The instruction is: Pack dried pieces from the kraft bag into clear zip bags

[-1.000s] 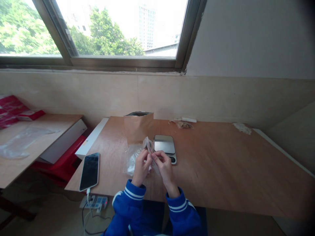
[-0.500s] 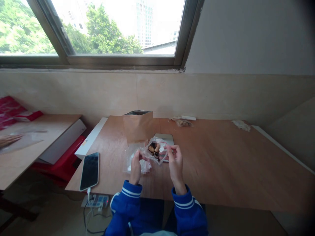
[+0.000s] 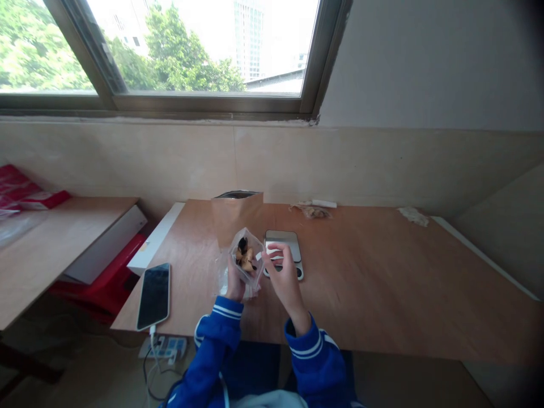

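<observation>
Left hand (image 3: 234, 285) grips a small clear plastic bag (image 3: 246, 256) from below, fingers closed around its lower part; bag is held upright above the near edge of the wooden table (image 3: 382, 272), mouth toward the camera. Inside the bag: brown and dark lumps, kind not discernible. Right hand (image 3: 283, 275) sits just right of the bag with thumb and forefinger pinched on the bag's right upper edge, remaining fingers loosely curled; nothing else in that hand. Both sleeves blue with white stripes at the cuff. Under and just behind the left hand lies a heap of clear plastic bags (image 3: 225, 277) on the table. Directly right of the held bag, a small scale (image 3: 284, 254) with a shiny metal plate rests flat on the table; the right hand overlaps its near edge in view, contact cannot be told. Farther back, a brown paper pouch (image 3: 238, 215) stands upright, top open. At the near left corner of the table a phone (image 3: 153, 294) lies face up, screen dark, with a cable at its near end. Far edge, by the wall: a small white stick (image 3: 323, 203) with brownish scraps (image 3: 312, 211) beside it.
</observation>
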The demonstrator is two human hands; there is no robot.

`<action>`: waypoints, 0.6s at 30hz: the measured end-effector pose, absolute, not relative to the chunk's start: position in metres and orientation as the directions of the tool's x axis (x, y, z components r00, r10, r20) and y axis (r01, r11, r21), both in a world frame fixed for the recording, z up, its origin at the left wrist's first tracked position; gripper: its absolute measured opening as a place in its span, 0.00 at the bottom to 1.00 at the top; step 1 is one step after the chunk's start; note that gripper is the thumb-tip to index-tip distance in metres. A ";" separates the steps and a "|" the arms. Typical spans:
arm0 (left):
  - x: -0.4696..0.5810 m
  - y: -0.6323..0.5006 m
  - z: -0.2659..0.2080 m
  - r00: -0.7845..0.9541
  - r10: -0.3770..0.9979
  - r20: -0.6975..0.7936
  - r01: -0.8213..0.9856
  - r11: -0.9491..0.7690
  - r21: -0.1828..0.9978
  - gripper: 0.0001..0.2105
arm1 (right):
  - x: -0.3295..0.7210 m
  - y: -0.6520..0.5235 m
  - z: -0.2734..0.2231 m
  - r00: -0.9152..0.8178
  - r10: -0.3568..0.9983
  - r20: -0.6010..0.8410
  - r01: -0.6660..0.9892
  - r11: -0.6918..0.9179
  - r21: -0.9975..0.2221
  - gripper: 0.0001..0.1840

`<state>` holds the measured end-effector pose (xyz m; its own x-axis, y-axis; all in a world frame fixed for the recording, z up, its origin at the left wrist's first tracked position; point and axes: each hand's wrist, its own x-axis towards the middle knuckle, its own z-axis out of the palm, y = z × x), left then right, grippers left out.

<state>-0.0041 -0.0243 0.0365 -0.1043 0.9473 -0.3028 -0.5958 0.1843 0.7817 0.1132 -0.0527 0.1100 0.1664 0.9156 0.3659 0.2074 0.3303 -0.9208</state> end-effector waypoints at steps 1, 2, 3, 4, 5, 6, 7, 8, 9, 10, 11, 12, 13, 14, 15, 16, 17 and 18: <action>-0.004 -0.020 0.035 -0.094 0.946 -0.311 -0.633 0.184 0.752 0.30 | 0.112 -0.055 0.116 0.148 0.897 0.416 0.243 0.375 -0.895 0.11; -0.004 -0.016 0.034 -0.089 0.952 -0.294 -0.657 0.166 0.735 0.30 | 0.110 -0.057 0.121 0.122 0.883 0.454 0.269 0.410 -0.871 0.09; -0.004 -0.013 0.032 -0.087 0.960 -0.266 -0.673 0.140 0.726 0.30 | 0.107 -0.057 0.124 0.090 0.876 0.473 0.285 0.433 -0.855 0.09; -0.003 -0.011 0.029 -0.087 0.968 -0.235 -0.684 0.113 0.721 0.29 | 0.104 -0.057 0.125 0.052 0.877 0.478 0.295 0.444 -0.846 0.11; -0.003 -0.009 0.026 -0.092 0.974 -0.207 -0.691 0.088 0.718 0.29 | 0.100 -0.055 0.124 0.009 0.882 0.472 0.305 0.447 -0.841 0.12; -0.002 -0.009 0.022 -0.106 0.976 -0.188 -0.694 0.062 0.717 0.28 | 0.097 -0.052 0.121 -0.040 0.887 0.459 0.323 0.446 -0.835 0.13; -0.002 -0.008 0.018 -0.133 0.974 -0.182 -0.694 0.039 0.719 0.27 | 0.094 -0.048 0.116 -0.093 0.892 0.442 0.348 0.445 -0.825 0.14; -0.002 -0.008 0.014 -0.167 0.968 -0.186 -0.690 0.019 0.723 0.26 | 0.091 -0.043 0.110 -0.143 0.894 0.425 0.378 0.446 -0.811 0.14; -0.003 -0.009 0.010 -0.200 0.960 -0.194 -0.685 0.005 0.729 0.25 | 0.088 -0.039 0.104 -0.186 0.893 0.409 0.409 0.449 -0.794 0.15; -0.003 -0.009 0.007 -0.226 0.953 -0.201 -0.679 -0.006 0.734 0.25 | 0.086 -0.034 0.097 -0.222 0.891 0.395 0.439 0.453 -0.776 0.16; -0.004 -0.009 0.003 -0.243 0.948 -0.207 -0.675 -0.012 0.738 0.24 | 0.084 -0.031 0.090 -0.248 0.890 0.383 0.467 0.456 -0.758 0.17; -0.005 -0.008 0.001 -0.249 0.945 -0.211 -0.673 -0.012 0.739 0.24 | 0.083 -0.027 0.085 -0.261 0.889 0.375 0.497 0.457 -0.738 0.17; -0.005 -0.008 -0.001 -0.244 0.947 -0.209 -0.673 -0.010 0.739 0.25 | 0.082 -0.025 0.080 -0.268 0.890 0.369 0.530 0.457 -0.714 0.18; -0.005 -0.008 -0.003 -0.235 0.951 -0.203 -0.675 -0.009 0.738 0.25 | 0.080 -0.023 0.077 -0.274 0.891 0.362 0.567 0.454 -0.688 0.18; -0.005 -0.008 -0.004 -0.223 0.955 -0.196 -0.678 -0.008 0.735 0.25 | 0.079 -0.021 0.074 -0.281 0.894 0.350 0.604 0.448 -0.659 0.19; -0.005 -0.008 -0.004 -0.205 0.961 -0.186 -0.686 -0.006 0.728 0.26 | 0.077 -0.020 0.073 -0.287 0.898 0.333 0.641 0.439 -0.630 0.21; -0.004 -0.008 -0.004 -0.186 0.967 -0.172 -0.699 -0.007 0.716 0.26 | 0.074 -0.018 0.072 -0.292 0.904 0.313 0.676 0.426 -0.601 0.24; -0.003 -0.008 -0.004 -0.168 0.973 -0.156 -0.715 -0.012 0.699 0.26 | 0.072 -0.016 0.070 -0.295 0.909 0.294 0.706 0.415 -0.574 0.27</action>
<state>-0.0030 -0.0081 -0.0042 -0.1683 0.9734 -0.1556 -0.7153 -0.0120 0.6987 0.0715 -0.0163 0.0705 -0.2946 0.9092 0.2943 0.7065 0.4146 -0.5736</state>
